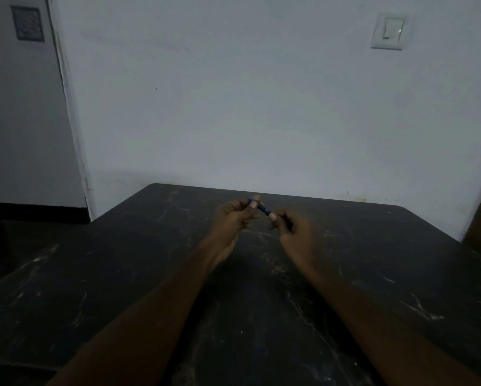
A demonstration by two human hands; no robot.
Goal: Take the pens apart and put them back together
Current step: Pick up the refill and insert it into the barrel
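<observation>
Fingers [252, 205] of left hand [235, 218] pinched round one end of pen [261, 208]; thumb tip of right hand [296, 228] pressed against other end, remaining right fingers curled shut, so both hands grasping same pen. Held in air above worktop [122, 274], well clear of surface, near far edge. Dark barrel with blue showing at left end and a blue band near right end; slanted down towards right. Too dim and small to tell whether cap, tip section or barrel sits under either grip, or whether any part already loose.

Judged as either pulling or twisting apart, or pushing back together; cannot tell which. For doing it well: keep left pinch firm and still as anchor, work only right end. Twist first rather than tug, since a threaded section will not yield to pulling. Keep both ends in line to avoid bending refill. Keep hands low over worktop so a spring or small piece dropping out lands close and stays findable against dark, scuffed surface. Ease force gradually; a sudden release could fling parts away.

No other pens or loose parts visible on worktop. Forearms bare, reaching in from bottom corners.

No brand, label or writing readable on pen. Wall [261, 107] behind plain; switch [389, 30] upper right unmarked; dark square panel [27, 23] upper left showing texture only, no legible text.
</observation>
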